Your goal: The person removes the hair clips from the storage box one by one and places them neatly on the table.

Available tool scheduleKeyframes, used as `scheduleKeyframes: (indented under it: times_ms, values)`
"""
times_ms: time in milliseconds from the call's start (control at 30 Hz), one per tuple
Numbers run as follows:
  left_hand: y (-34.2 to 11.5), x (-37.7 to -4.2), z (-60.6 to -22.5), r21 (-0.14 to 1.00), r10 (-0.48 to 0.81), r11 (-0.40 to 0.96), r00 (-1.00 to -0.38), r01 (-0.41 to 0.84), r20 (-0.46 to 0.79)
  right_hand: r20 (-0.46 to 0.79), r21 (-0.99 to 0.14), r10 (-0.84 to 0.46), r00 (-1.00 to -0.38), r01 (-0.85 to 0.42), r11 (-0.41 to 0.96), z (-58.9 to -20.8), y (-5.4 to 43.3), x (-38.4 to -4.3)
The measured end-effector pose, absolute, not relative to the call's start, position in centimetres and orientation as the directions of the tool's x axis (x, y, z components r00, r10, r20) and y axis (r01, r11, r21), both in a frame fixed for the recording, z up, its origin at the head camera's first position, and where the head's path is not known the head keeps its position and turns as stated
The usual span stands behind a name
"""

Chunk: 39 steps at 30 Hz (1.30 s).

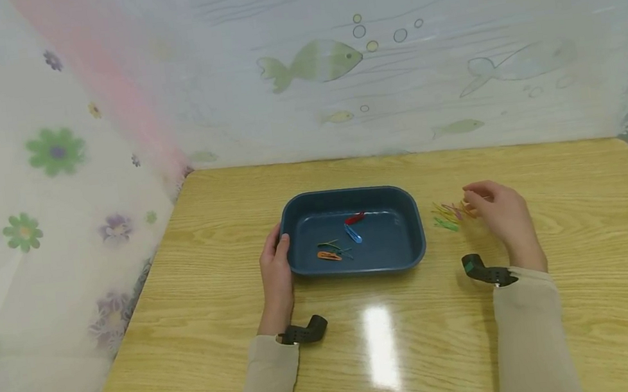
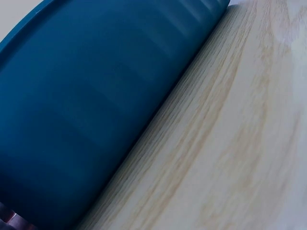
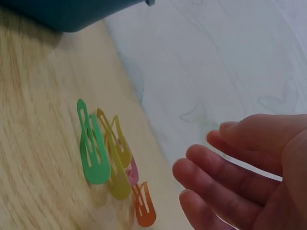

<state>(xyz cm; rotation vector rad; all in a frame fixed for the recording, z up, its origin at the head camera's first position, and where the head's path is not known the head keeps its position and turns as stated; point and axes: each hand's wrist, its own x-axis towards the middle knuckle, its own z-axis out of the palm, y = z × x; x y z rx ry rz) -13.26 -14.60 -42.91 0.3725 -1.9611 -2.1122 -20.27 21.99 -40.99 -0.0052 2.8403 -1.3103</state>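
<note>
A dark blue rectangular tub (image 1: 357, 268) stands on the table with several snap hair clips inside, among them a red clip (image 1: 354, 218), a blue clip (image 1: 353, 233) and an orange clip (image 1: 329, 255). My left hand (image 1: 277, 271) holds the tub's left side, thumb at the rim and fingers along the outer wall. To the right of the tub lies a small pile of hair clips: green (image 3: 98, 163), yellow (image 3: 120, 184), pink and orange (image 3: 145, 208). Beside this pile hovers my right hand (image 1: 505, 216), its fingers loosely bent and nothing between them.
The wood-grain table (image 1: 191, 339) runs up to a pale curtain (image 1: 423, 80) printed with fish at the back. Another flowered curtain (image 1: 60, 218) hangs along the left edge. A wrist camera (image 1: 306, 331) sticks out from the left sleeve, another (image 1: 485, 272) from the right.
</note>
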Motion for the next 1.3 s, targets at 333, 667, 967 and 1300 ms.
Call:
scheduleKeyframes:
  times_ms: [333,667,967,1300]
  values:
    - [-14.6,-13.3,-42.9,0.997,-0.338,-0.073,-0.941,-0.002,-0.026,0.006,-0.762,-0.057,-0.998,-0.041,0.647,-39.6,20.5,-20.0]
    - [-14.6,-13.2,-42.9,0.998,-0.337,-0.058,-0.941,-0.007,-0.027,0.015,-0.788,-0.104,-0.994,-0.076,0.612,-38.3,18.5,-19.8]
    - [-14.7,-13.3,-42.9,0.998,-0.345,-0.059,-0.938,-0.008,-0.028,0.106,-0.804,-0.193,-0.975,-0.198,0.561,-37.9,15.4,-19.9]
    - [-15.0,-13.8,-44.1,0.997,-0.339,-0.08,-0.94,-0.008,-0.035,0.109,-0.782,-0.285,-0.952,-0.26,0.567,-37.7,12.9,-19.4]
